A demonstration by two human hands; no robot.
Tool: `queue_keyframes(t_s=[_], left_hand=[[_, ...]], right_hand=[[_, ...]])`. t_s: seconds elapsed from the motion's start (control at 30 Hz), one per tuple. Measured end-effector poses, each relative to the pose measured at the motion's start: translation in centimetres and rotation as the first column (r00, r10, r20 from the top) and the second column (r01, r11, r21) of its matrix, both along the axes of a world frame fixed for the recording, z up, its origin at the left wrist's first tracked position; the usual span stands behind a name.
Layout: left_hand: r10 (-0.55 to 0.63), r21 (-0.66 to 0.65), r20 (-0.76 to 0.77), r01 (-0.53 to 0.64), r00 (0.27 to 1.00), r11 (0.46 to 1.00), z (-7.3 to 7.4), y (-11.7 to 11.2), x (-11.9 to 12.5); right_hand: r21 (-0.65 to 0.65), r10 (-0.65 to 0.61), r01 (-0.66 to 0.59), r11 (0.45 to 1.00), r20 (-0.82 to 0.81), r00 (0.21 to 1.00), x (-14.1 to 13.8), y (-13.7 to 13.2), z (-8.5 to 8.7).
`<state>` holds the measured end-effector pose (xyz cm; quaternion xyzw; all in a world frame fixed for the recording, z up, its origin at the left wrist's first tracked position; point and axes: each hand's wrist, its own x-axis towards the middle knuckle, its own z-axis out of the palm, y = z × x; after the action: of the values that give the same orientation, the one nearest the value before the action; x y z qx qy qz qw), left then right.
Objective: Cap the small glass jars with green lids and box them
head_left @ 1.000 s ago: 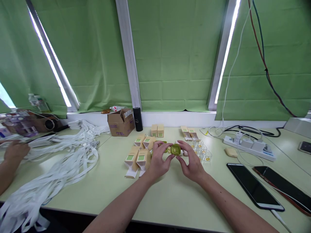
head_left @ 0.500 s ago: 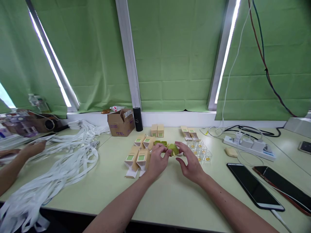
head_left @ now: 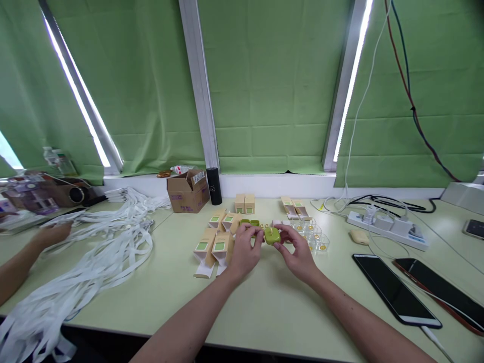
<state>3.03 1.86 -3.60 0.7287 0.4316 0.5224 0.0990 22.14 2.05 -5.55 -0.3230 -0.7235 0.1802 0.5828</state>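
Observation:
My left hand (head_left: 245,252) and my right hand (head_left: 298,252) meet over the middle of the pale table (head_left: 264,307), both pinching a small green case (head_left: 272,235) between fingertips. More green cases (head_left: 250,222) lie just behind it. To the left lie several tan cartons with green labels (head_left: 214,242). To the right sit small clear plastic cups with yellow pieces (head_left: 313,236). Two upright tan boxes (head_left: 245,203) stand further back.
A pile of white straps (head_left: 94,252) covers the left side, where another person's hand (head_left: 51,234) rests. A cardboard box (head_left: 188,191) and black cylinder (head_left: 214,185) stand by the window. A power strip (head_left: 389,228) and two phones (head_left: 397,292) lie right.
My right hand has closed back onto the green case, which sits slightly lower. The other person's hand stayed on the straps after moving right.

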Motion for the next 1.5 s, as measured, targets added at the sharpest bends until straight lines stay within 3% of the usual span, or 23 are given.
queue_keyframes(t_s=[0.13,0.43,0.6,0.73,0.83,0.97,1.17,1.33,1.5], left_hand=[[-0.053,0.030,0.009,0.053,0.999,0.998,-0.2,-0.1,0.1],[-0.128,0.094,-0.189,0.148,0.974,0.985,-0.2,-0.5,0.4],[-0.180,0.037,-0.013,0.181,0.984,0.983,-0.2,0.2,0.4],[-0.177,-0.116,0.229,0.207,0.957,0.971,-0.5,1.2,0.1],[-0.225,-0.189,0.439,0.334,0.870,0.924,-0.9,2.0,-0.1],[-0.293,-0.195,0.683,0.553,0.669,0.810,-1.2,2.8,-0.3],[-0.291,-0.141,0.819,0.664,0.495,0.734,-1.1,3.0,-0.7],[-0.235,-0.102,0.906,0.722,0.351,0.685,-1.2,2.9,-0.8],[-0.259,-0.054,0.917,0.735,0.305,0.676,-1.1,2.8,-0.7]], right_hand=[[-0.067,0.036,-0.041,0.997,-0.078,0.996,0.1,0.2,0.0],[-0.053,0.016,-0.018,0.998,-0.046,0.999,-0.1,0.2,-0.1],[-0.052,0.010,-0.013,0.999,-0.070,0.998,0.2,0.2,-0.2],[-0.062,-0.081,0.077,0.995,-0.080,0.993,0.6,0.7,-0.3],[-0.039,-0.194,0.193,0.980,-0.044,0.980,0.9,1.4,-0.7],[0.096,-0.348,0.339,0.936,0.094,0.933,1.4,2.1,-1.2],[0.359,-0.482,0.352,0.864,0.393,0.783,1.8,2.6,-1.8],[0.324,-0.514,0.401,0.857,0.590,0.623,1.5,2.6,-2.0],[0.303,-0.514,0.441,0.845,0.692,0.507,1.3,2.9,-1.8]])
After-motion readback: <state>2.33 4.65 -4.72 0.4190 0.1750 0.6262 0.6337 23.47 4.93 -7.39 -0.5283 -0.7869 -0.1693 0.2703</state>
